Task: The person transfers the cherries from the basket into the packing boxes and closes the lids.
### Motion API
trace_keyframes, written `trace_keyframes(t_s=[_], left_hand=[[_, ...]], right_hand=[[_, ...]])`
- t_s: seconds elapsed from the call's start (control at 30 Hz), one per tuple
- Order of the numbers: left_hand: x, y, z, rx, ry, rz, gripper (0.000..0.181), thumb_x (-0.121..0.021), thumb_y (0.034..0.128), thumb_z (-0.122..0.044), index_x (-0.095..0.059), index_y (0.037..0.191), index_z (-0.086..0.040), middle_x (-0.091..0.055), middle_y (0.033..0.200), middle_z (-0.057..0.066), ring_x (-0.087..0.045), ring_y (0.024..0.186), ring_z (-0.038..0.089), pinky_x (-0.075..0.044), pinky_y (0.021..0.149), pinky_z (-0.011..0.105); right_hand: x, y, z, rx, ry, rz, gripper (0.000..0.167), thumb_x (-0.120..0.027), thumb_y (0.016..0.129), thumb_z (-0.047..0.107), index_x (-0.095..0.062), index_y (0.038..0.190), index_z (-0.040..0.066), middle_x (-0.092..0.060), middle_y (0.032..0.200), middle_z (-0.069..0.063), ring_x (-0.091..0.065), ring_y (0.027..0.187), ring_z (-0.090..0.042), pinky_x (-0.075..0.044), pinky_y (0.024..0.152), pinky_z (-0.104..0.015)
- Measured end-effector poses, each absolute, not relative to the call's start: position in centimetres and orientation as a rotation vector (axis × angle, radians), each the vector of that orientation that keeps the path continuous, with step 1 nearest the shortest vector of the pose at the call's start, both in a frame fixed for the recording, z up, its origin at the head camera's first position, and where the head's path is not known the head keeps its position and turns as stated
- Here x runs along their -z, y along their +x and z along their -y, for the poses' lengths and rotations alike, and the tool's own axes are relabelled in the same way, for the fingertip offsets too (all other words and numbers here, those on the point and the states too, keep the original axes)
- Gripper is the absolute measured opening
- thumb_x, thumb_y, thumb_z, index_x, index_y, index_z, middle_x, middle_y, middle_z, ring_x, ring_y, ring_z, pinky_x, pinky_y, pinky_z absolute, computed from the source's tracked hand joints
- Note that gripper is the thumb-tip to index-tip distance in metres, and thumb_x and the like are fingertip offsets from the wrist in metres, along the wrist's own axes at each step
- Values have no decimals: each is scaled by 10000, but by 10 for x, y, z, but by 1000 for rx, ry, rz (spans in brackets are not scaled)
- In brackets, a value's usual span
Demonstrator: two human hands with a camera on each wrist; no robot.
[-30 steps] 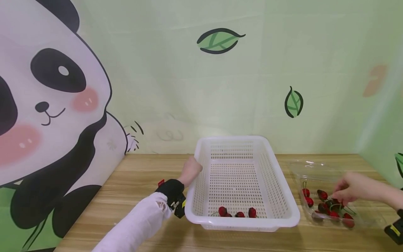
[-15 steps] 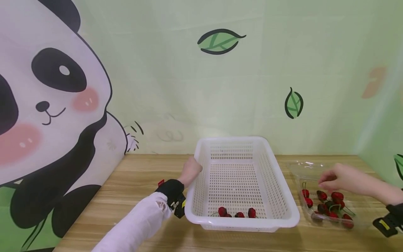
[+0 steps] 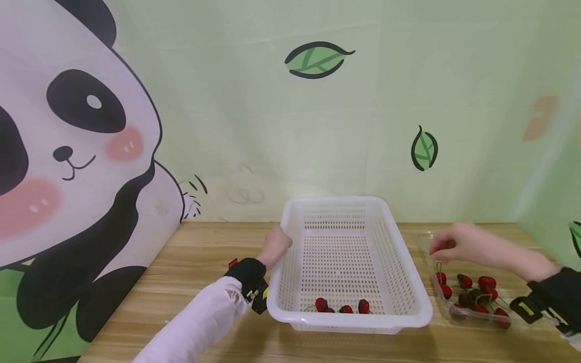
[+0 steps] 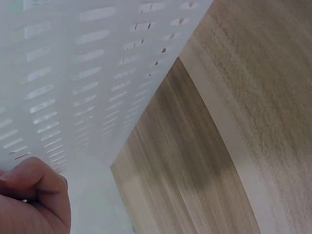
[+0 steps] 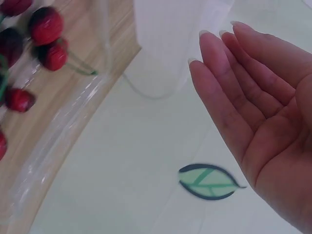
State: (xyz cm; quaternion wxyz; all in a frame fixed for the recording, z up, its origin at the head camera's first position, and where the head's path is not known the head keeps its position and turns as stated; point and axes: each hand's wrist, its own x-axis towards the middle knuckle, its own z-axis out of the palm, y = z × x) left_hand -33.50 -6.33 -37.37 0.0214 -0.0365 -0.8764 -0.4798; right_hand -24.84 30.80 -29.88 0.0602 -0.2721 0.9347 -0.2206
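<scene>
My left hand [image 3: 275, 248] grips the left rim of a white perforated plastic basket [image 3: 419, 307]. In the left wrist view, the curled fingers and thumb of that hand [image 4: 36, 200] lie against the basket's slotted wall [image 4: 92, 63]. Several red cherries [image 3: 363, 306] lie inside the basket along its near wall. To the right, a clear plastic box [image 3: 476, 318] holds several dark-red cherries [image 3: 487, 283] with green stems. Above the box's far left part is my right hand [image 3: 467, 244]. Its fingers [image 5: 222, 80] are loosely bent in the right wrist view, and nothing shows between them.
Basket and box stand side by side on a wood-grain table [image 3: 204, 292]. Behind them hangs a pale green cloth backdrop [image 3: 227, 101] with a printed panda [image 3: 86, 151] and leaves. Another stretch of the backdrop closes the right side.
My right hand has risen from among the cherries in the clear box and moved left and away, toward the box's far left corner. The left hand and basket have stayed put.
</scene>
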Motion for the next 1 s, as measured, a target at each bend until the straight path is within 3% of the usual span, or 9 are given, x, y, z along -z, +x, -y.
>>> trace_keyframes(t_s=[0.5, 1.0], left_hand=[[374, -335, 63, 1479, -88, 2721, 260, -431, 727, 64, -434, 983, 109, -494, 816, 171, -522, 677, 276, -488, 582, 401], [375, -334, 64, 1528, -123, 2698, 296, -423, 724, 67, -421, 1017, 109, -506, 831, 180, -543, 685, 285, -496, 574, 405]], right_hand=[[285, -254, -249, 711, -1011, -2723, 43, -653, 812, 90, -645, 853, 80, -599, 790, 31, -548, 669, -119, -475, 630, -276], [290, -262, -195, 613, -1145, -2587, 81, -683, 785, 72, -643, 753, 135, -574, 705, 72, -514, 624, -86, -472, 612, -257]])
